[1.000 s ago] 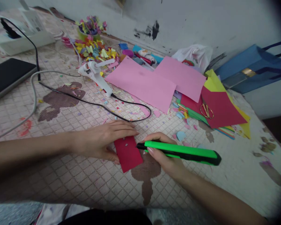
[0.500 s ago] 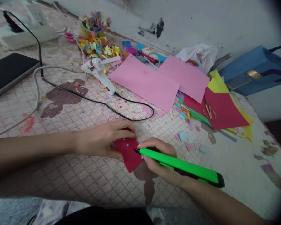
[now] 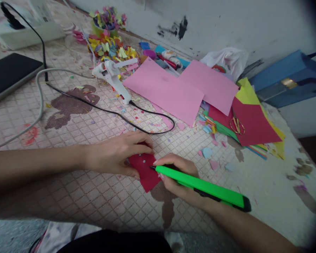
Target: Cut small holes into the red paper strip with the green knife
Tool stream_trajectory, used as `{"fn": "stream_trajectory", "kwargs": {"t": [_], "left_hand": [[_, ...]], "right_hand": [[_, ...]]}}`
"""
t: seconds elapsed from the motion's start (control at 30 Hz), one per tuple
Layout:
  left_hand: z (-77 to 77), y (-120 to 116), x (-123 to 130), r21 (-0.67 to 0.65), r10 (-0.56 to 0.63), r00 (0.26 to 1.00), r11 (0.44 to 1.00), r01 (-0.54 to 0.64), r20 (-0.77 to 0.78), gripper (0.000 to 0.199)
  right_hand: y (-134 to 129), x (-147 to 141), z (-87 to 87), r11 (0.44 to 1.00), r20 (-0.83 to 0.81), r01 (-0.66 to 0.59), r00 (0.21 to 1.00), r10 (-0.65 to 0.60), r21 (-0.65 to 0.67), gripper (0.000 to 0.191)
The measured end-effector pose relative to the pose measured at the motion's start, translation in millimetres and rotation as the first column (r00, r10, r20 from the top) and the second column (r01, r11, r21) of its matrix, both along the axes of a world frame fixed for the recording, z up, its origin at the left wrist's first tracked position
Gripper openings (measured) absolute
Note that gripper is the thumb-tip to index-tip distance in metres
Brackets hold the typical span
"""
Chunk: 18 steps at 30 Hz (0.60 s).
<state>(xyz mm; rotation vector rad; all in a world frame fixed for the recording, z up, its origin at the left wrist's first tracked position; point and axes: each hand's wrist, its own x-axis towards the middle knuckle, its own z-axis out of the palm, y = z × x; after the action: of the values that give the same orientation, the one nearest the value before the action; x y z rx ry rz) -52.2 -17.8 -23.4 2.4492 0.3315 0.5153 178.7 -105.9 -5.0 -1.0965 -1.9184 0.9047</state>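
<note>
A small red paper piece (image 3: 146, 173) with a few pale dots lies on the patterned cloth. My left hand (image 3: 121, 153) presses on its upper left part, thumb and fingers curved round that edge. In my right hand (image 3: 177, 174) is a bright green tool (image 3: 202, 184), held like a pen, its black tip touching or just above the red piece. The tool's black rear end points to the lower right.
A white glue gun (image 3: 116, 82) with a looping black cable stands beyond my hands. Behind are pink sheets (image 3: 165, 91), coloured scraps, and gold scissors (image 3: 237, 125) on red paper. A black device (image 3: 13, 77) lies left.
The camera view has shifted slightly. Both hands keep nearly the same pose on the red piece, and the green tool's tip has barely moved.
</note>
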Motion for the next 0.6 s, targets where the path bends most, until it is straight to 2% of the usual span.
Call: {"fn": "stream_trajectory", "kwargs": {"t": [0.6], "left_hand": [[-0.3,-0.9,0.1,0.0,-0.003,1.0,1.0,0.003,-0.021,0.039]], "right_hand": [[1.4,-0.9,-2.2,0.999,0.037,-0.04,0.999,0.039,0.023,0.022]]}}
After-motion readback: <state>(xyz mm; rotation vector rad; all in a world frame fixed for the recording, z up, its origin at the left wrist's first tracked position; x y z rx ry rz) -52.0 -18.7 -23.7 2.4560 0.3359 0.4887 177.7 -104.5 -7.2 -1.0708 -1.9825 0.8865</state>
